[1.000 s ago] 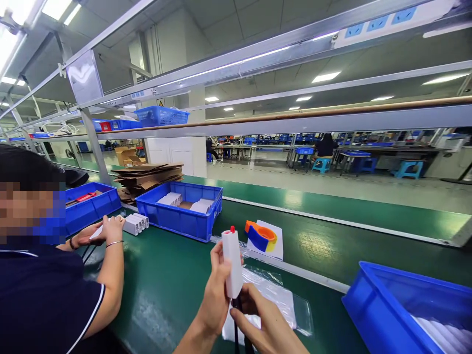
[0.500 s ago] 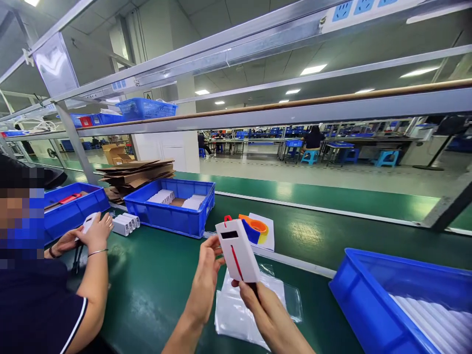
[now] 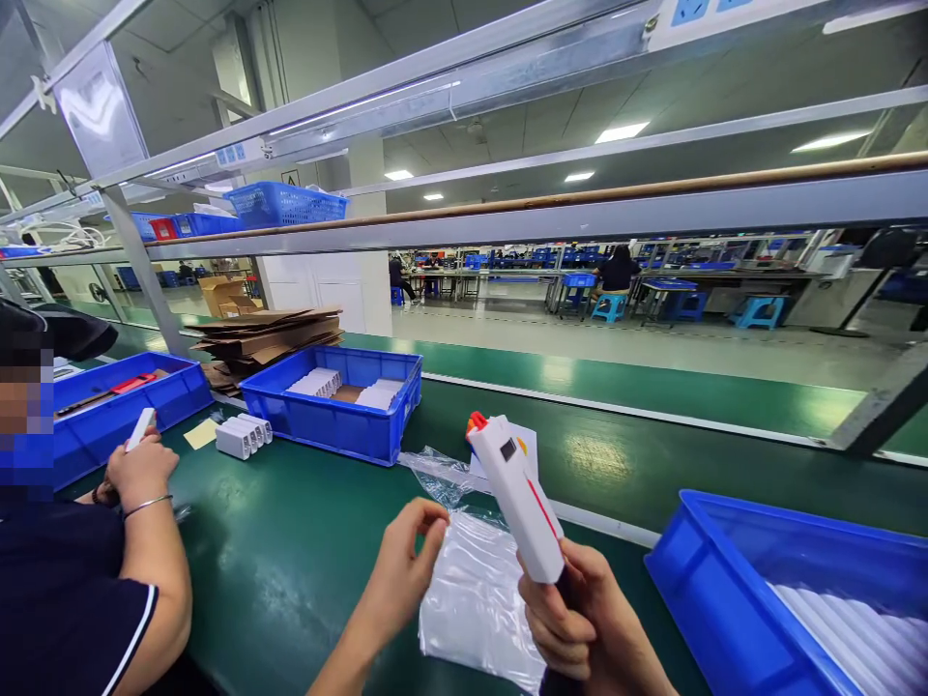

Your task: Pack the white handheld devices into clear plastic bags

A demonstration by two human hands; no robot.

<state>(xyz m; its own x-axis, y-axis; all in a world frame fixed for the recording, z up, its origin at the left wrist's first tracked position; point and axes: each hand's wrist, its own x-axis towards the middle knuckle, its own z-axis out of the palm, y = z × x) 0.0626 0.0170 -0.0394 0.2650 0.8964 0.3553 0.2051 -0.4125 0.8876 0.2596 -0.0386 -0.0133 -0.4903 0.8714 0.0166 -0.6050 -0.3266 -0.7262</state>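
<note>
My right hand grips the lower end of a white rectangular device with a red stripe and a red tip, holding it tilted up over the green belt. Just left of it, my left hand pinches the edge of a clear plastic bag that lies on top of a small stack of such bags. Behind the device's top end lies a white card with an orange, blue and yellow item mostly hidden.
A co-worker sits at the left; that person's hand holds a similar white device. Blue bins stand at right, centre and far left. White blocks and stacked cardboard lie behind. A metal shelf frame runs overhead.
My left hand let go of the white device and took the edge of a plastic bag. My right hand carried the device to the right and turned it edge-on.
</note>
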